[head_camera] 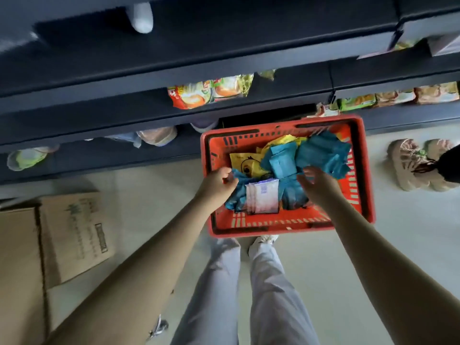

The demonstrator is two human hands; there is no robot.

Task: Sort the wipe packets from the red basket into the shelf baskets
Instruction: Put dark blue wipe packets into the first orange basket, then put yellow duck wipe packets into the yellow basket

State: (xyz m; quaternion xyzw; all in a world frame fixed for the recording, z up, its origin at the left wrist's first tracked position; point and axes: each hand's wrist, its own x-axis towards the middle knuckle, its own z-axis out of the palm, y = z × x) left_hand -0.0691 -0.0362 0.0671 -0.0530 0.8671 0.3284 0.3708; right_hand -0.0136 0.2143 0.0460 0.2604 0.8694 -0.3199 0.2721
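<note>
Dark shelving (pixel 174 78), pale floor (pixel 154 185), cardboard boxes (pixel 74 235) (lower left)

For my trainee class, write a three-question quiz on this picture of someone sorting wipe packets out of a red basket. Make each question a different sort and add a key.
1. True or false: the red basket is empty.
2. Which hand hovers with fingers spread above the teal packets? A. left B. right
3. Short answer: what colour is the cartoon-printed packet beside the teal ones?

Key
1. False.
2. B, the right hand. The left hand seems to pinch a teal packet's edge.
3. Yellow.
</note>
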